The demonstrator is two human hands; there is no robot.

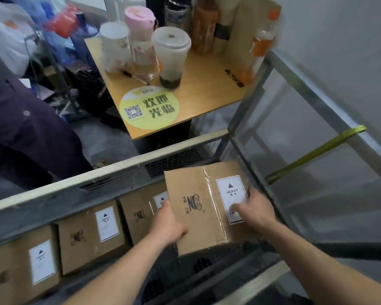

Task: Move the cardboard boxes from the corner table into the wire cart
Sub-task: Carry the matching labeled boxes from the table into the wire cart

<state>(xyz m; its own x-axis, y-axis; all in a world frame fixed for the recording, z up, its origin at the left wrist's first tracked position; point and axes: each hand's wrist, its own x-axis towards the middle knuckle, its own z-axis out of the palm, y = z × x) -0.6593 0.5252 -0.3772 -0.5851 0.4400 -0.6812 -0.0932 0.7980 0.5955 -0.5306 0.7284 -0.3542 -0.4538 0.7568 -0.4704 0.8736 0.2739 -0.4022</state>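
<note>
So the brown taped cardboard box with the white HEAVY label [198,194] is held between both hands, tilted, inside the grey wire cart [97,177]. The left hand [167,225] curls round its left edge. The right hand [255,210] grips the right edge, thumb on the label. Three matching boxes [86,238] lie in a row just left of it.

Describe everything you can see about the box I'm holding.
The held box is flat brown cardboard, sealed with clear tape down its middle, with a dark logo and a white HEAVY label. It is tilted inside the wire cart, beside three like boxes. The left hand grips its left edge, the right hand the labelled side.
</note>
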